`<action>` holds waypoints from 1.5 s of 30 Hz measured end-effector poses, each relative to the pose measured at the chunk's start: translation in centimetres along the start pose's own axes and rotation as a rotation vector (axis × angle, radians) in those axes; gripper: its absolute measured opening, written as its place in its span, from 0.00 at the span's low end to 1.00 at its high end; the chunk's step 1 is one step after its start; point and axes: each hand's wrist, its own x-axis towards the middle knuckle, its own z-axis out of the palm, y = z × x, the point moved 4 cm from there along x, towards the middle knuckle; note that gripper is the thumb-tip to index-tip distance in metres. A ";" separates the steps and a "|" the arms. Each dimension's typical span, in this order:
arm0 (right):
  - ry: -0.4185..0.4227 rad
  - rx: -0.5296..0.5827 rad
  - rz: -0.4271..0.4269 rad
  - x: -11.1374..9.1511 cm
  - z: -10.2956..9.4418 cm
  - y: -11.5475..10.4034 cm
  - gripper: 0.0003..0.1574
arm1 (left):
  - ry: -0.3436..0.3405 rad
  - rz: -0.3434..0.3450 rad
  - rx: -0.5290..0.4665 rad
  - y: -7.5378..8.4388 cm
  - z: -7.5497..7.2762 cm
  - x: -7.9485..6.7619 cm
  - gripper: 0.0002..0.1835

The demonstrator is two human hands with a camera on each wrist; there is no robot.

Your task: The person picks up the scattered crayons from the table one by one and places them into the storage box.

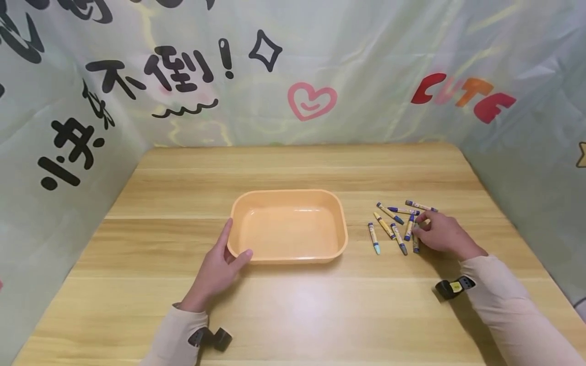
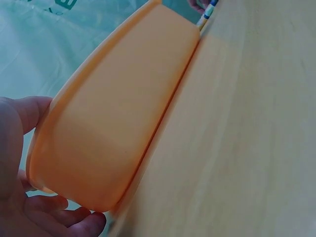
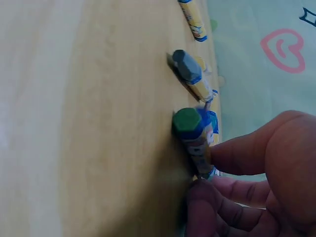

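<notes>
A shallow orange plastic basin (image 1: pixel 288 234) stands on the wooden table with nothing in it. At its left front corner my left hand (image 1: pixel 215 274) holds the rim, thumb on one side and fingers against the outer wall (image 2: pixel 113 113). To the right of the basin lies a loose group of paper-wrapped crayons (image 1: pixel 384 225). Over the right side of that group, my right hand (image 1: pixel 443 236) pinches a crayon with a green end (image 3: pixel 188 121) between thumb and fingers. This crayon appears to be lying on or very near the tabletop.
A crayon with a pale blue tip (image 1: pixel 374 239) lies nearest the basin; a grey-tipped one (image 3: pixel 186 66) is beside the pinched crayon. Printed cloth (image 1: pixel 366 61) hangs behind and at both sides of the wooden table (image 1: pixel 293 315). Each wrist wears a small black camera (image 1: pixel 450 288).
</notes>
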 end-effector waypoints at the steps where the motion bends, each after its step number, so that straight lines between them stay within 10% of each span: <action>1: 0.004 0.002 -0.002 -0.2 0.1 0.0 0.18 | -0.005 0.006 -0.005 0.0 -0.1 0.1 0.49; 24: 0.074 0.048 0.064 -0.3 -3.9 -2.6 0.24 | 0.028 -0.015 -0.007 0.3 2.0 -1.2 0.49; 45: 0.060 0.228 -0.140 2.2 -3.6 -11.5 0.18 | 0.020 0.018 0.103 0.4 0.3 -0.8 0.50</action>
